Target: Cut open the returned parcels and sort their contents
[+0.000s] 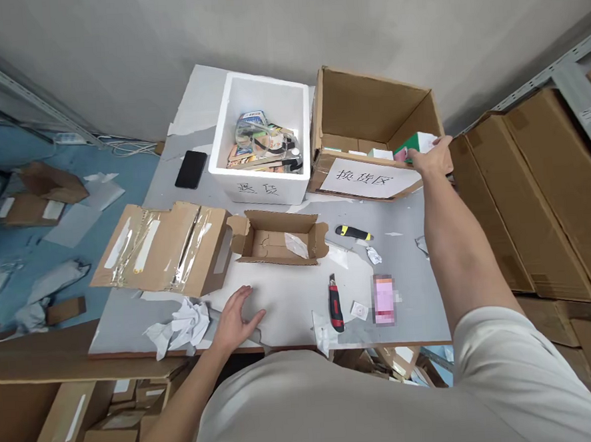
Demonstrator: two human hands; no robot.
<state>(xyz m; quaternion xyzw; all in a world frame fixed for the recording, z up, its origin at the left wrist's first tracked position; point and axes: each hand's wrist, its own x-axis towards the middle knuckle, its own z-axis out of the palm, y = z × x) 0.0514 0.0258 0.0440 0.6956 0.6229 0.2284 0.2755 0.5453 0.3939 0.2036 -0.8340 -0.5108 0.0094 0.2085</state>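
Observation:
In the head view, my right hand [434,157] grips a green and white box [415,148] at the right end of the large open carton [368,106]. That carton carries a paper sign [363,178] on its front and has several small packages inside. My left hand [236,321] rests on the table near its front edge, fingers apart, holding nothing. Behind it lies an opened small cardboard box [279,238] with a scrap of clear plastic in it. A taped brown box [161,246] and crumpled white paper [184,324] lie to its left.
A white foam box [263,189] with assorted packets stands behind the small box; a black phone [191,169] lies to its left. A red cutter [335,305], a yellow-black cutter [354,233] and a blurred pink item [384,300] lie on the right. Cartons [539,193] line the right side.

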